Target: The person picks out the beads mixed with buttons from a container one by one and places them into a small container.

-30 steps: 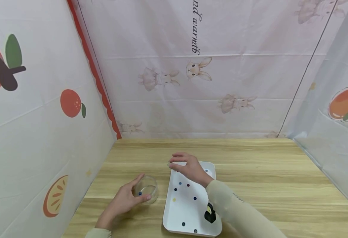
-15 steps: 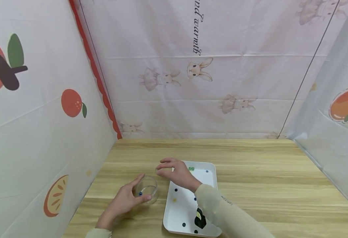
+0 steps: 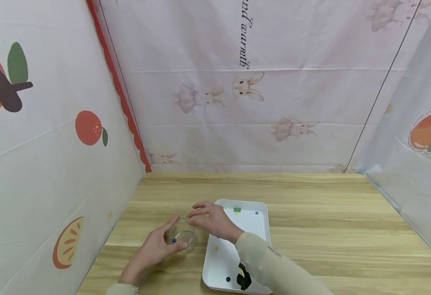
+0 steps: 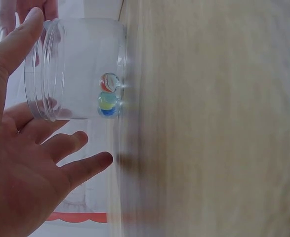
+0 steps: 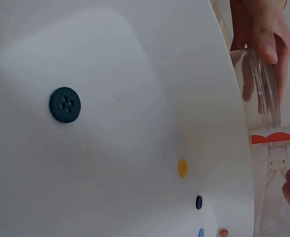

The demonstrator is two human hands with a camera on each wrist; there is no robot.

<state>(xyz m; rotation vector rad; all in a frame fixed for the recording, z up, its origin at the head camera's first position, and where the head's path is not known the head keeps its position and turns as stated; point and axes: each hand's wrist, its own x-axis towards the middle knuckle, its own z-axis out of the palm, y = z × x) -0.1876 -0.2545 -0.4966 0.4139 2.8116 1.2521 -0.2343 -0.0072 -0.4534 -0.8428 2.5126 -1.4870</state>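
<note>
On the tabletop to the left, my left hand (image 3: 156, 246) holds a clear round jar (image 3: 183, 237) between thumb and fingers. Through its wall in the left wrist view show a marble with an orange swirl (image 4: 109, 82) and a yellow and blue one (image 4: 107, 104) at the bottom. My right hand (image 3: 211, 220) is at the jar's rim, thumb and forefinger pinching a small clear greenish marble that the fingertips mostly hide. Its forearm crosses the white tray (image 3: 207, 270). In the right wrist view, a dark green four-hole button (image 5: 64, 105) lies in the tray.
Toward the tray's far end lie green marbles (image 3: 237, 209) and a blue button (image 3: 256, 213). A yellow button (image 5: 183, 168), a dark blue button (image 5: 199, 202) and an orange marble (image 5: 223, 232) also lie inside. Printed cloth walls (image 3: 252, 147) stand around the wooden table (image 3: 322, 213).
My right hand has moved left from over the tray's far end to the jar's rim, with the small marble at its fingertips. The left hand and jar have stayed put.
</note>
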